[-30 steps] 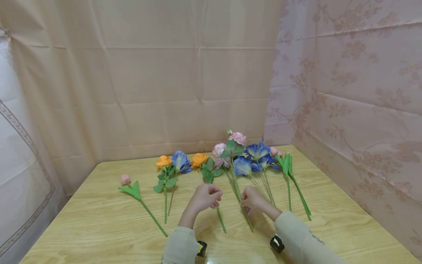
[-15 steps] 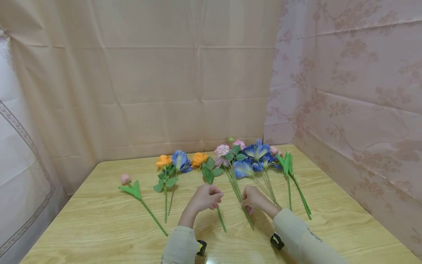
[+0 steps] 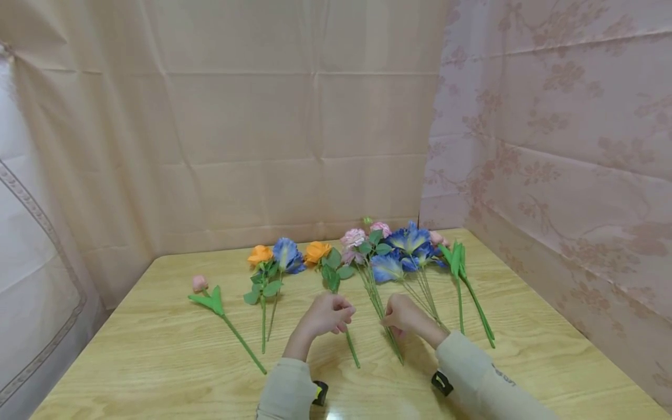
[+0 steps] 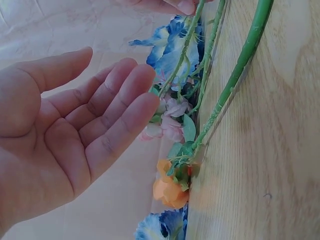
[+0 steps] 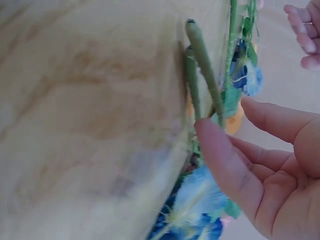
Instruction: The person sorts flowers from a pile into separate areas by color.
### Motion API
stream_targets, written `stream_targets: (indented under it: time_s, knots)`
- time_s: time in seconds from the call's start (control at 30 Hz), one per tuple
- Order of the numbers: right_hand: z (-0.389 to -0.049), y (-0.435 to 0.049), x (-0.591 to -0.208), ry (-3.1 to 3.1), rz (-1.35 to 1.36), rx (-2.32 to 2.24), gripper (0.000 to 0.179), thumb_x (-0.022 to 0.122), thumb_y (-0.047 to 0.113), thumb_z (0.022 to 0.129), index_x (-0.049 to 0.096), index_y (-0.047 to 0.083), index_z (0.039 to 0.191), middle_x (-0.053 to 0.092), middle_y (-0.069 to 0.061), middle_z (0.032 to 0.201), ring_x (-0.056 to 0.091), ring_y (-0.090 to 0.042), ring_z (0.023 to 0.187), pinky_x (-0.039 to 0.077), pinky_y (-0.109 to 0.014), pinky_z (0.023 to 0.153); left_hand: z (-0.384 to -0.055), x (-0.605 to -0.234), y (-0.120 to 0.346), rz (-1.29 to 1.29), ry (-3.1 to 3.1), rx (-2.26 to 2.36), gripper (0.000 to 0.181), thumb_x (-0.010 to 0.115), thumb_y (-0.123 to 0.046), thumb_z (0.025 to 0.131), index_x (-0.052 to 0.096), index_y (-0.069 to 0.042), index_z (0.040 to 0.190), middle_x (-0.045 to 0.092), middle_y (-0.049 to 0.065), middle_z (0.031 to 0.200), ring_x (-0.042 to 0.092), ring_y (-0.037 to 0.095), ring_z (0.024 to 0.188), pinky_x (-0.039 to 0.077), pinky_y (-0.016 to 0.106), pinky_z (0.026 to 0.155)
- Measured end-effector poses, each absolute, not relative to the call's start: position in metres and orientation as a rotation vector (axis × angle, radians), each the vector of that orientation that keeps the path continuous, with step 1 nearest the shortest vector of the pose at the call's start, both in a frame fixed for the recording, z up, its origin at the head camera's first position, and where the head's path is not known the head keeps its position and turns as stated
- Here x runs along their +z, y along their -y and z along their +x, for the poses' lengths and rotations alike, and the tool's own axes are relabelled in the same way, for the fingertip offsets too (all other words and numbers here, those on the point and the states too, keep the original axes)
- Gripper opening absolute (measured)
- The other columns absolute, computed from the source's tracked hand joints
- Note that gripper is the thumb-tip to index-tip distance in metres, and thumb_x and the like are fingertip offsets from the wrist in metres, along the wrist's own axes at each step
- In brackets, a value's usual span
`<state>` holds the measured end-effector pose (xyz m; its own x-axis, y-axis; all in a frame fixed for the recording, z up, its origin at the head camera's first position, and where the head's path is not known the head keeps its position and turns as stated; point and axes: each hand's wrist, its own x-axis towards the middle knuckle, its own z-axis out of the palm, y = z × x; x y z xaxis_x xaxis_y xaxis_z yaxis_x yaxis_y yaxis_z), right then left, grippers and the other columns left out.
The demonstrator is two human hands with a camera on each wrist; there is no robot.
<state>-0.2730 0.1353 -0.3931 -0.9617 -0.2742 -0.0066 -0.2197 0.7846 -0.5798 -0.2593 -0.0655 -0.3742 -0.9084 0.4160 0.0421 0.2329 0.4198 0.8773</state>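
Observation:
My left hand (image 3: 326, 315) hovers over the stem of an orange rose (image 3: 317, 253), holding nothing. In the left wrist view that hand (image 4: 75, 130) has its fingers loosely extended and its thumb apart. My right hand (image 3: 406, 318) is beside the stems of the pink flowers (image 3: 353, 237), which lie on the table. Seen from the right wrist, thumb and fingers are spread, and a fingertip (image 5: 212, 137) lies close to two green stem ends (image 5: 204, 65); whether it touches them I cannot tell. Blue irises (image 3: 387, 268) lie just right of the pink flowers.
On the wooden table (image 3: 157, 361), a pink tulip (image 3: 200, 284) lies far left. Another orange rose (image 3: 260, 255) and a blue iris (image 3: 287, 255) lie right of it. Pink tulips with green leaves (image 3: 457, 259) lie at the right. A beige curtain (image 3: 252, 128) hangs behind.
A second ago a pink flower was raised with its stem at my right hand; its head has come down beside the others and the right hand has let go. The left hand stays nearly still.

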Motion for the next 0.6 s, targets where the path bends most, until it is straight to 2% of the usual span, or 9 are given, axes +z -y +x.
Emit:
stream_targets:
  time_s: [0.1, 0.2, 0.43, 0.6]
  knots:
    - [-0.270, -0.133, -0.390, -2.956, -0.436, -0.852, 0.037, 0.068, 0.002, 0.074, 0.046, 0.003, 0.045, 0.040, 0.000, 0.037, 0.037, -0.008, 0.032, 0.035, -0.020, 0.036, -0.260, -0.374, 0.066, 0.581, -2.491, 1.486, 0.019, 0.054, -0.013, 0.090, 0.062, 0.004, 0.091, 0.061, 0.015, 0.076, 0.061, 0.024, 0.060, 0.050, 0.031, 0.052]
    - [-0.266, -0.130, -0.386, -3.048, -0.502, -0.718, 0.042, 0.071, 0.006, 0.073, 0.038, 0.009, 0.047, 0.030, 0.006, 0.043, 0.026, -0.006, 0.040, 0.027, -0.020, 0.041, -0.260, -0.374, 0.068, 0.582, -2.502, 1.478, 0.019, 0.055, -0.014, 0.089, 0.062, 0.003, 0.091, 0.061, 0.015, 0.076, 0.061, 0.026, 0.061, 0.050, 0.031, 0.052]
    - [-0.256, -0.122, -0.380, -3.083, -0.534, -0.525, 0.033, 0.072, 0.014, 0.073, 0.046, 0.009, 0.053, 0.036, 0.005, 0.051, 0.031, -0.009, 0.048, 0.029, -0.023, 0.045, -0.264, -0.376, 0.081, 0.560, -2.585, 1.437, 0.020, 0.053, -0.015, 0.090, 0.062, 0.002, 0.094, 0.060, 0.010, 0.076, 0.060, 0.020, 0.062, 0.049, 0.030, 0.053]
    - [-0.250, -0.118, -0.377, -3.079, -0.537, -0.536, 0.045, 0.071, 0.016, 0.074, 0.033, 0.014, 0.050, 0.023, 0.006, 0.050, 0.021, -0.008, 0.046, 0.020, -0.021, 0.043, -0.266, -0.375, 0.097, 0.462, -2.719, 1.404, 0.019, 0.054, -0.013, 0.090, 0.063, 0.003, 0.096, 0.061, 0.012, 0.078, 0.059, 0.020, 0.065, 0.047, 0.029, 0.053]
